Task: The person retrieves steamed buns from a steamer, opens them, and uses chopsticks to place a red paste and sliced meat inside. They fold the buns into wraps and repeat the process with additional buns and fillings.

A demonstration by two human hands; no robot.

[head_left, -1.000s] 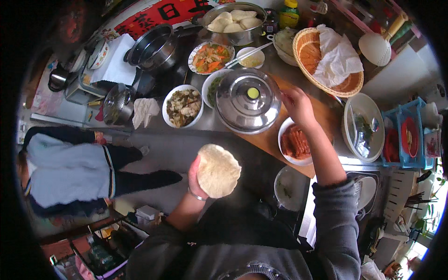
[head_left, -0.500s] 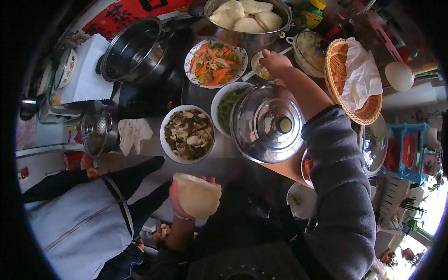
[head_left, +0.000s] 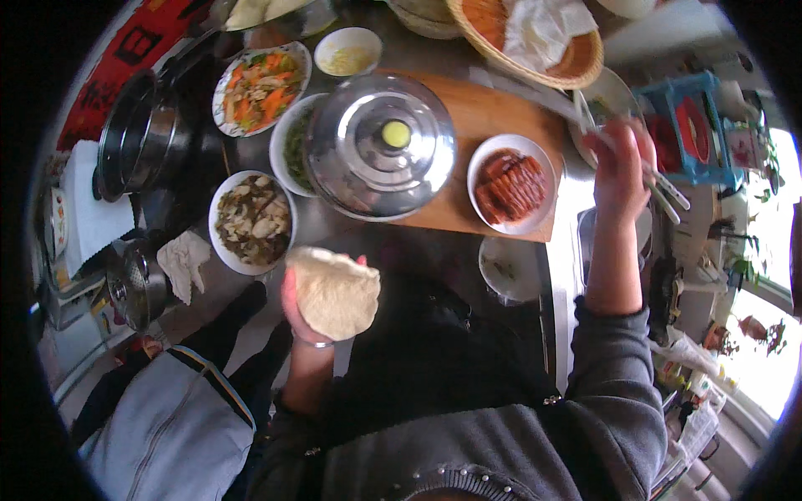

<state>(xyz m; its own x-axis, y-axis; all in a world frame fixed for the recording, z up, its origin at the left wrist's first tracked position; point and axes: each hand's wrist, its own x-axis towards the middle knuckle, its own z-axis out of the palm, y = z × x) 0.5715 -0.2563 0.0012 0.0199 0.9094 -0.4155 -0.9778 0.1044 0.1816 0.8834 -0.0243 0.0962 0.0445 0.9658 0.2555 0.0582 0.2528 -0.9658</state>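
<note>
Left hand [head_left: 296,311] half-curled under a round pale flatbread [head_left: 337,296], which tilts in the palm; a fingertip shows past its far edge, rest of the grip hidden beneath; bread is off the counter, in front of the body, near the bowl of pale chunks and dark greens [head_left: 253,219]; right hand [head_left: 621,171] raised at right, fingers closed around chopsticks [head_left: 672,190], rear ends sticking out behind the hand, front part blurred, exact finger placement unclear; chopsticks point up-left toward the wicker basket [head_left: 518,71], cannot tell whether the tips touch anything; white bowl [head_left: 547,173] of sliced reddish meat [head_left: 511,188] sits on the wooden board [head_left: 468,117], left of the right hand; metal lid [head_left: 351,134] between that bowl and the carrot dish [head_left: 263,88]; step in hand looks like bread supported, chopsticks gripped, no food on the bread's visible face; next move seems to call for a flat, steady left palm and controlled tips, clear of lid and basket.
</note>
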